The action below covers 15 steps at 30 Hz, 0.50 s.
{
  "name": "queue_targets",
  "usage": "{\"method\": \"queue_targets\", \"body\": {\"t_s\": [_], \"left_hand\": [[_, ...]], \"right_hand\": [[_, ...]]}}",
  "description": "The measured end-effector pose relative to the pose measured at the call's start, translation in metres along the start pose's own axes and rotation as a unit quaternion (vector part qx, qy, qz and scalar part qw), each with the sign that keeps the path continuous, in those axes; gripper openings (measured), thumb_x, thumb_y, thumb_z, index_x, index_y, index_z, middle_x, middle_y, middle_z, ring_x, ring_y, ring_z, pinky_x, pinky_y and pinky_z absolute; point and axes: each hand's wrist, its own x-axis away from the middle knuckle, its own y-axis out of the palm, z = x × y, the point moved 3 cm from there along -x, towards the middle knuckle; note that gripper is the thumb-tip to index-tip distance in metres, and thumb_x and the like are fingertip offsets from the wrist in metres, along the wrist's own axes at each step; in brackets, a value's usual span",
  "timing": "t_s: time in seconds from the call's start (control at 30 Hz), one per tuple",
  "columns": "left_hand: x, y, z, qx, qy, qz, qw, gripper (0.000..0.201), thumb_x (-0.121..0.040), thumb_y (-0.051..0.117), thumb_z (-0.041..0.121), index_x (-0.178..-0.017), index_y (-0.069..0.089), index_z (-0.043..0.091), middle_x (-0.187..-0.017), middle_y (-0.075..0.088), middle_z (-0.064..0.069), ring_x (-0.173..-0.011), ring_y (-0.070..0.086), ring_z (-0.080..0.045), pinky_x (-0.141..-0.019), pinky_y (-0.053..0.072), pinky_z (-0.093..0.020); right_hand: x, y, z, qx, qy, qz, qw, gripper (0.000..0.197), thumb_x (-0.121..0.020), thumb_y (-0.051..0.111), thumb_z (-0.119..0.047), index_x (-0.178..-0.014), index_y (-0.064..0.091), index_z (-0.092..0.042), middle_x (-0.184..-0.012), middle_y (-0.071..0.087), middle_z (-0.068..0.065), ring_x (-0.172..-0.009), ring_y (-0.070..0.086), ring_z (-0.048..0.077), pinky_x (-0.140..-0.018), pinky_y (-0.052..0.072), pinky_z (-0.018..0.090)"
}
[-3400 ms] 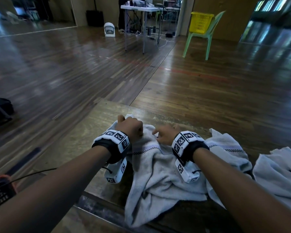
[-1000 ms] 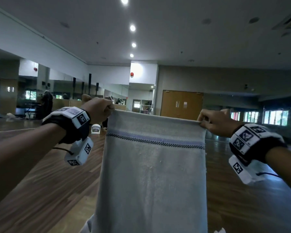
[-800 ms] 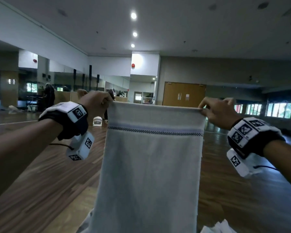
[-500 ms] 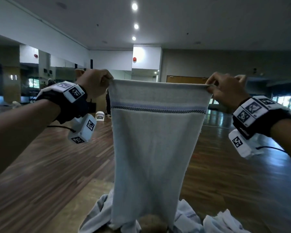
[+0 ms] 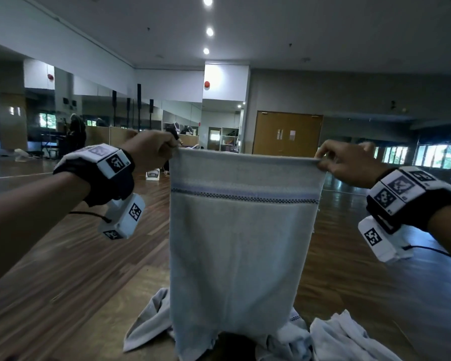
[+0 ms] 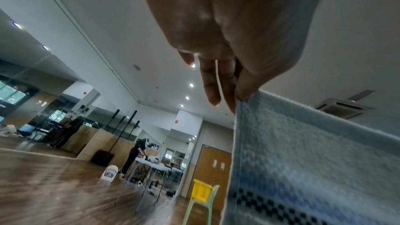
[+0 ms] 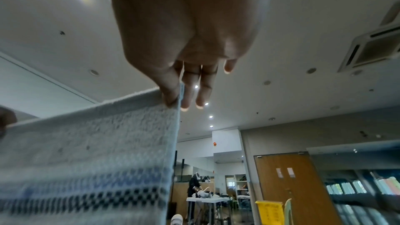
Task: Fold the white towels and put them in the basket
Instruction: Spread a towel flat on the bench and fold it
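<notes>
The left hand [image 5: 151,149] and right hand [image 5: 349,162] each pinch a top corner of one nubby rectangular towel [image 5: 240,246], two more crumpled towels [image 5: 349,340] below them.

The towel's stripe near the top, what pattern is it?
A dark checkered line under a pale blue band on the white towel, clearest in the head view.

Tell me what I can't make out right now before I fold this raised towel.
- Head view: the held towel hides the table middle and parts of the towels lying there.
- Its bottom hem is cut off by the frame's lower edge.
- Wrist views: palms hide how the left hand and right hand index fingers pinch.
</notes>
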Motion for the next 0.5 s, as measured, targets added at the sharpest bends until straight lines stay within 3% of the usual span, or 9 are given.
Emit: {"method": "queue_targets", "body": {"t_s": [0.07, 0.1, 0.17, 0.23, 0.3, 0.4, 0.43, 0.5], "left_hand": [[0.022, 0.023, -0.003, -0.014, 0.010, -0.065, 0.998, 0.014, -0.091, 0.053, 0.006, -0.100, 0.063, 0.006, -0.088, 0.061, -0.004, -0.077, 0.054, -0.018, -0.062, 0.038, -0.021], [0.035, 0.037, -0.006, -0.018, 0.011, -0.102, 0.995, 0.013, -0.091, 0.053, 0.009, -0.100, 0.063, 0.009, -0.090, 0.063, -0.003, -0.080, 0.058, -0.019, -0.067, 0.043, -0.023], [0.066, 0.067, -0.009, -0.014, 0.011, -0.172, 0.985, 0.014, -0.091, 0.053, 0.013, -0.101, 0.063, 0.013, -0.097, 0.066, -0.003, -0.091, 0.061, -0.022, -0.082, 0.046, -0.033], [0.102, 0.104, -0.011, -0.009, 0.004, -0.244, 0.970, 0.018, -0.093, 0.051, 0.016, -0.107, 0.061, 0.015, -0.104, 0.065, -0.001, -0.099, 0.059, -0.019, -0.087, 0.039, -0.027], [0.141, 0.145, -0.011, -0.031, -0.008, -0.312, 0.949, 0.020, -0.095, 0.047, 0.023, -0.111, 0.059, 0.021, -0.110, 0.061, 0.005, -0.106, 0.054, -0.014, -0.090, 0.030, -0.027], [0.198, 0.211, -0.018, -0.041, -0.010, -0.394, 0.918, 0.021, -0.093, 0.047, 0.024, -0.108, 0.061, 0.020, -0.110, 0.063, 0.004, -0.108, 0.056, -0.017, -0.090, 0.033, -0.028], [0.216, 0.230, -0.020, -0.045, -0.009, -0.417, 0.908, 0.021, -0.091, 0.048, 0.024, -0.107, 0.062, 0.021, -0.109, 0.063, 0.004, -0.108, 0.056, -0.018, -0.090, 0.034, -0.028], [0.247, 0.261, -0.022, -0.054, -0.009, -0.433, 0.900, 0.020, -0.088, 0.050, 0.027, -0.103, 0.062, 0.024, -0.107, 0.064, 0.008, -0.106, 0.056, -0.016, -0.091, 0.033, -0.028]], "right_hand": [[0.017, 0.021, 0.000, -0.012, -0.011, -0.083, 0.996, 0.004, -0.090, 0.057, -0.023, -0.090, 0.054, -0.026, -0.083, 0.055, -0.008, -0.091, 0.053, 0.017, -0.090, 0.025, 0.034], [0.028, 0.035, 0.001, -0.012, -0.013, -0.122, 0.992, 0.006, -0.090, 0.057, -0.023, -0.089, 0.054, -0.027, -0.083, 0.056, -0.009, -0.090, 0.054, 0.017, -0.085, 0.025, 0.032], [0.053, 0.067, 0.006, -0.010, -0.011, -0.190, 0.982, 0.015, -0.090, 0.058, -0.025, -0.082, 0.051, -0.036, -0.082, 0.058, -0.013, -0.083, 0.053, 0.009, -0.090, 0.027, 0.036], [0.084, 0.107, 0.012, -0.031, 0.000, -0.248, 0.968, 0.019, -0.089, 0.059, -0.025, -0.079, 0.050, -0.037, -0.086, 0.062, -0.011, -0.081, 0.053, 0.005, -0.093, 0.034, 0.040], [0.119, 0.148, 0.013, -0.052, 0.002, -0.295, 0.954, 0.013, -0.089, 0.059, -0.021, -0.086, 0.054, -0.033, -0.094, 0.066, -0.005, -0.087, 0.056, 0.009, -0.089, 0.041, 0.034], [0.174, 0.214, 0.011, -0.013, -0.017, -0.374, 0.927, 0.015, -0.091, 0.055, -0.022, -0.105, 0.062, -0.026, -0.109, 0.066, -0.005, -0.099, 0.058, 0.012, -0.086, 0.040, 0.026], [0.190, 0.235, 0.011, 0.018, -0.025, -0.395, 0.918, 0.017, -0.092, 0.054, -0.023, -0.106, 0.062, -0.027, -0.111, 0.064, -0.008, -0.106, 0.057, 0.014, -0.089, 0.038, 0.027], [0.218, 0.269, 0.011, 0.043, -0.022, -0.425, 0.904, 0.012, -0.092, 0.051, -0.025, -0.092, 0.059, -0.035, -0.106, 0.060, -0.011, -0.114, 0.054, 0.016, -0.094, 0.033, 0.030]]}}
